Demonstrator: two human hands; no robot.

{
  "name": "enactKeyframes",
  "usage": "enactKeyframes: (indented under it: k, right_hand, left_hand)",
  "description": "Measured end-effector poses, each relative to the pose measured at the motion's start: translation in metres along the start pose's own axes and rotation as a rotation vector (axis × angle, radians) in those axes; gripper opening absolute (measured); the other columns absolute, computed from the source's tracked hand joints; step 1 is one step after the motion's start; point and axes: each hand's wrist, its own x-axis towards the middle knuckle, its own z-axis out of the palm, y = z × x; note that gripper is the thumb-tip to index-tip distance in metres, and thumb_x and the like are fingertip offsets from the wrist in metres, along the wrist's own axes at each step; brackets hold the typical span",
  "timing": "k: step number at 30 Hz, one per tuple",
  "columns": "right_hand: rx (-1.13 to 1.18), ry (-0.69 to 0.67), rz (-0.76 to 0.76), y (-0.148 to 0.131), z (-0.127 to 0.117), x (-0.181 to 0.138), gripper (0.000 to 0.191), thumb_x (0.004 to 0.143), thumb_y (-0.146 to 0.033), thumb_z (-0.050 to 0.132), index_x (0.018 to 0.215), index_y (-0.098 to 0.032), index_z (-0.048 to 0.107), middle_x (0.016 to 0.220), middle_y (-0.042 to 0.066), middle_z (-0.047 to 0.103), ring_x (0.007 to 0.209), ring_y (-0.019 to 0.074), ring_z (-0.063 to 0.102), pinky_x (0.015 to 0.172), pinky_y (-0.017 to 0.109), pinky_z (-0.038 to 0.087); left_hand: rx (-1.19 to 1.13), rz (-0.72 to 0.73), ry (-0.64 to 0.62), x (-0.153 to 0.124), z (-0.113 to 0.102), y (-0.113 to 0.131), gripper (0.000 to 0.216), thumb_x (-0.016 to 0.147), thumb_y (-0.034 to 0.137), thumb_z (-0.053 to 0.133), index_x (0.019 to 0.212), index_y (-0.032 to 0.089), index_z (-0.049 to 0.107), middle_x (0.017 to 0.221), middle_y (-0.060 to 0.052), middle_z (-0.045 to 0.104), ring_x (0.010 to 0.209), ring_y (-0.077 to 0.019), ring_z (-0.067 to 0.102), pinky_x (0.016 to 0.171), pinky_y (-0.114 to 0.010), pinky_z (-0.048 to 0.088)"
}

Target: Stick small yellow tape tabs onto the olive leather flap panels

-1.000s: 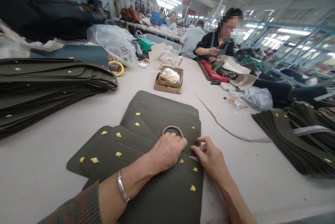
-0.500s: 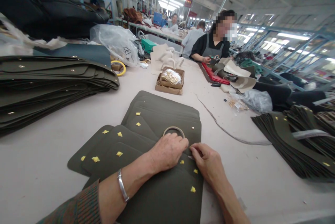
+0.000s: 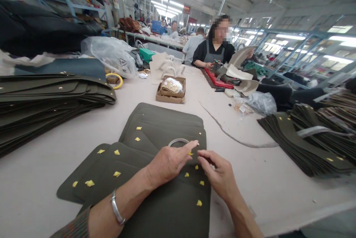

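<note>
A stack of dark olive, round-cornered panels (image 3: 167, 201), dotted with small yellow pieces (image 3: 202, 182), lies in front of me. My left hand (image 3: 167, 164) rests over the panels, index finger stretched toward a small metal stud (image 3: 198, 144) near their right edge. A narrow tape roll (image 3: 178, 141) shows as an arc behind that hand, its lower part hidden by the fingers; it seems held there. A yellow piece (image 3: 190, 153) sits by those fingertips. At the panels' right edge, my right hand (image 3: 218, 169) has thumb and index slightly apart, with nothing visible between them.
Piles of similar panels stand at left (image 3: 52, 97) and right (image 3: 300, 145). Farther back are a cardboard box (image 3: 170, 98) with gold-coloured parts, a yellow tape roll (image 3: 118, 81) and a plastic bag (image 3: 108, 56). A cord (image 3: 222, 128) crosses the table. A co-worker (image 3: 214, 50) sits opposite.
My left index finger has stretched out from a curled hand. The right thumb and index have parted from a pinch, and a yellow piece shows just left of them. The view has shifted rightward.
</note>
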Motion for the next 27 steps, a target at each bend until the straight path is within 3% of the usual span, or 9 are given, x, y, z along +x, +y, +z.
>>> enactKeyframes:
  k: [5, 10, 16, 18, 23, 27]
  right_hand:
    - [-0.013, 0.012, -0.204, -0.008, 0.011, 0.005, 0.017, 0.09, -0.016, 0.049, 0.097, -0.019, 0.064, 0.092, 0.006, 0.069, 0.084, 0.0163, 0.064, 0.076, 0.028, 0.052]
    - [-0.117, 0.035, -0.234, -0.006, 0.018, 0.007, 0.015, 0.088, -0.013, 0.048, 0.086, -0.019, 0.061, 0.079, 0.003, 0.065, 0.072, 0.0141, 0.061, 0.066, 0.026, 0.048]
    - [-0.206, 0.119, -0.269, -0.007, 0.023, 0.006, 0.017, 0.085, -0.011, 0.046, 0.08, -0.019, 0.06, 0.07, 0.002, 0.063, 0.064, 0.0131, 0.059, 0.061, 0.024, 0.045]
    - [-0.17, 0.132, -0.211, -0.009, 0.024, 0.005, 0.016, 0.084, -0.013, 0.048, 0.078, -0.019, 0.061, 0.068, 0.001, 0.062, 0.061, 0.0126, 0.058, 0.059, 0.023, 0.044]
    - [0.168, 0.104, 0.201, -0.016, 0.026, 0.006, 0.015, 0.083, -0.025, 0.054, 0.072, -0.018, 0.062, 0.057, -0.002, 0.06, 0.05, 0.0112, 0.055, 0.049, 0.021, 0.044]
    - [0.329, 0.127, 0.393, -0.007, 0.023, 0.016, 0.02, 0.077, -0.036, 0.062, 0.071, -0.017, 0.063, 0.054, -0.002, 0.06, 0.046, 0.0118, 0.056, 0.046, 0.022, 0.045]
  left_hand:
    - [0.032, -0.015, -0.008, -0.001, 0.003, 0.003, 0.044, 0.097, 0.024, 0.041, 0.139, 0.018, 0.03, 0.103, -0.007, 0.071, 0.089, -0.0174, 0.07, 0.077, -0.029, 0.057]
    - [-0.012, -0.028, -0.031, 0.001, 0.0, 0.005, 0.037, 0.095, 0.019, 0.042, 0.131, 0.019, 0.034, 0.105, -0.006, 0.068, 0.09, -0.017, 0.068, 0.076, -0.028, 0.055]
    - [-0.002, -0.061, -0.044, 0.002, -0.001, 0.005, 0.012, 0.095, 0.017, 0.04, 0.097, 0.019, 0.051, 0.084, 0.0, 0.065, 0.079, -0.0149, 0.065, 0.067, -0.023, 0.051]
    - [0.036, -0.043, 0.003, 0.002, 0.001, 0.005, 0.016, 0.095, 0.017, 0.038, 0.089, 0.019, 0.053, 0.078, 0.0, 0.063, 0.074, -0.0141, 0.064, 0.065, -0.022, 0.049]
    - [0.105, 0.036, 0.19, 0.004, 0.008, 0.011, 0.024, 0.096, 0.016, 0.035, 0.079, 0.017, 0.052, 0.067, 0.0, 0.057, 0.062, -0.0123, 0.057, 0.058, -0.021, 0.044]
    - [0.125, 0.063, 0.26, 0.004, 0.009, 0.015, 0.022, 0.096, 0.015, 0.036, 0.08, 0.017, 0.052, 0.068, 0.0, 0.057, 0.062, -0.012, 0.056, 0.059, -0.022, 0.044]
